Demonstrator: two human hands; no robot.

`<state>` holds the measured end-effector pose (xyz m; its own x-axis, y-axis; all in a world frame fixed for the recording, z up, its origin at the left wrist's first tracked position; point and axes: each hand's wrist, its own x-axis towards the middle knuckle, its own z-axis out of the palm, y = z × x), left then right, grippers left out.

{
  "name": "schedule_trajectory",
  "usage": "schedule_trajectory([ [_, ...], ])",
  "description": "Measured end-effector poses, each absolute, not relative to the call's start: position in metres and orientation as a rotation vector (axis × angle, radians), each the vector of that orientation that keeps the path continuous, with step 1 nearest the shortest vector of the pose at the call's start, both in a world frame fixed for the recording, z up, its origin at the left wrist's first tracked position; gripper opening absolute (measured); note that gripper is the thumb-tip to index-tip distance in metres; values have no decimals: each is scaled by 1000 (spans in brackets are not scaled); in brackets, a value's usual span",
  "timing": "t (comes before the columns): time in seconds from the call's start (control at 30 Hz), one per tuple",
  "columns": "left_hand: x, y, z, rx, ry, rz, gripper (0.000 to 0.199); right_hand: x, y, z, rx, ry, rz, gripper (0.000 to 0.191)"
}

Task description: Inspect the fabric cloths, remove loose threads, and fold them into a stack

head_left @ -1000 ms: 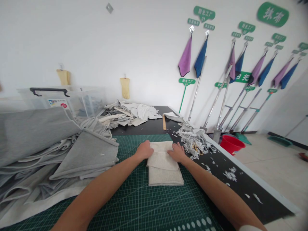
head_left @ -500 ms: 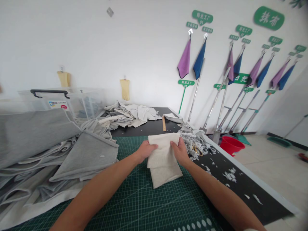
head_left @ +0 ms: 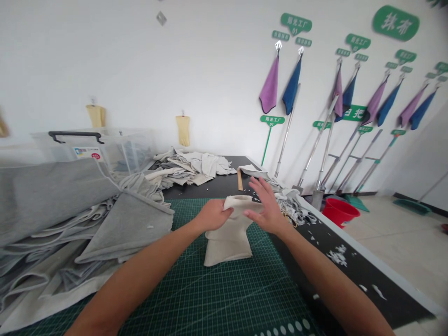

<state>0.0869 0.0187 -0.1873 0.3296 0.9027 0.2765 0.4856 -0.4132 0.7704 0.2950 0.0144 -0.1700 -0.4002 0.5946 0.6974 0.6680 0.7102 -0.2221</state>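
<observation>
A cream cloth piece (head_left: 229, 238) hangs folded over the green cutting mat (head_left: 224, 298), its top edge curled over. My left hand (head_left: 214, 214) pinches the cloth's upper left corner, thumb on the near side. At the cloth's upper right, my right hand (head_left: 266, 207) is open, fingers raised and spread, with the thumb close to the fabric. Whether that thumb touches the cloth I cannot tell.
Grey fabric (head_left: 129, 224) is stacked at the left, before a clear plastic box (head_left: 136, 149). Behind the mat lie a pile of pale cloth pieces (head_left: 206, 163) and a wooden ruler (head_left: 240, 179). Scraps (head_left: 292, 203) lie at the right; a red bucket (head_left: 339, 211) stands beyond.
My right hand has let go of the cloth's right corner and opened, fingers lifted. The cloth's lower part has swung left and its top edge has curled. My left hand keeps its hold.
</observation>
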Motion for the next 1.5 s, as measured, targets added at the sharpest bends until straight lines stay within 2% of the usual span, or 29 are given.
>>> schedule_trajectory([
  [0.1, 96, 12, -180, 2340, 1263, 815, 26, 281, 4, -142, -955, -2391, -208, 67],
  [0.2, 103, 10, -179, 2415, 1303, 799, 25, 266, 5, -135, -834, -2528, -189, 33],
  [0.27, 104, 10, -180, 2400, 1314, 830, 26, 261, 10, -138, -835, -2517, -269, 25],
  [0.37, 102, 9, -183, 2332, 1306, 907, 26, 260, 18, -143, -933, -2469, -359, 25],
  [0.53, 95, 0, -189, 2236, 1193, 940, 25, 267, 29, -140, -1138, -2391, -285, 25],
  [0.73, 85, -3, -202, 2189, 1217, 799, 33, 277, 39, -132, -1130, -2321, -271, 26],
  [1.13, 74, -9, -209, 2201, 1234, 761, 35, 293, 40, -119, -1223, -2114, -391, 34],
  [1.33, 66, -10, -207, 2080, 1309, 996, 33, 301, 48, -123, -1230, -1949, -248, 35],
  [1.5, 63, -17, -200, 1724, 1193, 1167, 25, 303, 60, -126, -1221, -1922, -94, 34],
])
